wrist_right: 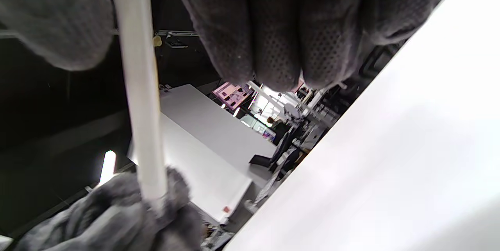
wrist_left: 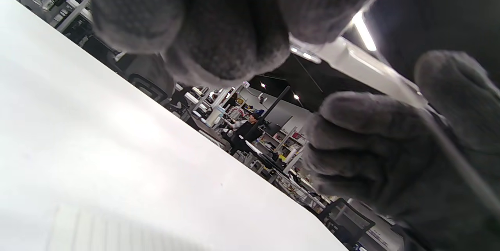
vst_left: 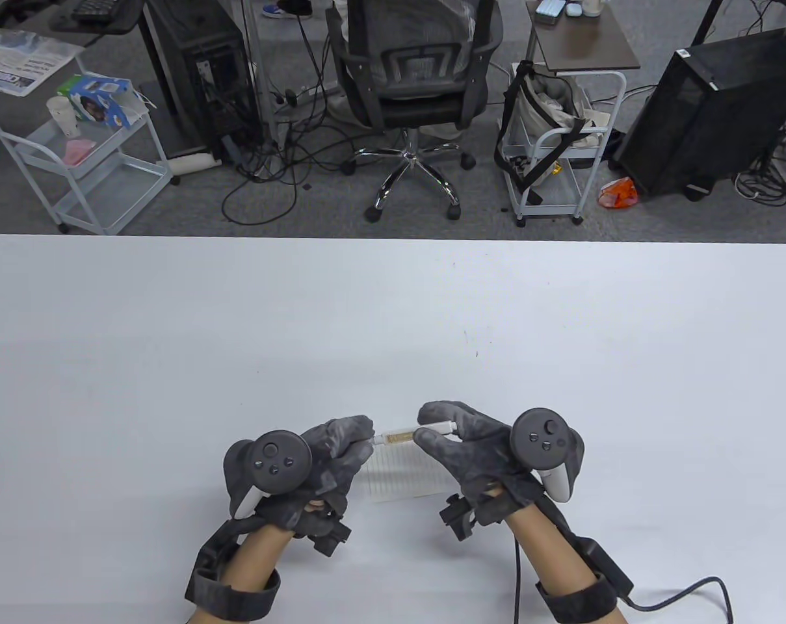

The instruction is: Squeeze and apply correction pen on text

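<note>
Correction pen (vst_left: 411,433): held level above the table (vst_left: 171,338) near its 6 o'clock edge, ends gripped by both hands.
Left hand (vst_left: 331,455): fingers curled tight round the pen's 9 o'clock end, tip hidden.
Right hand (vst_left: 461,442): pinching the 3 o'clock end.
Paper (vst_left: 409,473): under the pen, print too faint to read.
Open room: wide bare table toward 12 o'clock.

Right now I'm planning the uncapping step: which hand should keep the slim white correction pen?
Right, probably. The right hand wraps the slim white correction pen along its barrel, while the left hand pinches only its end, above the lined paper.
</note>
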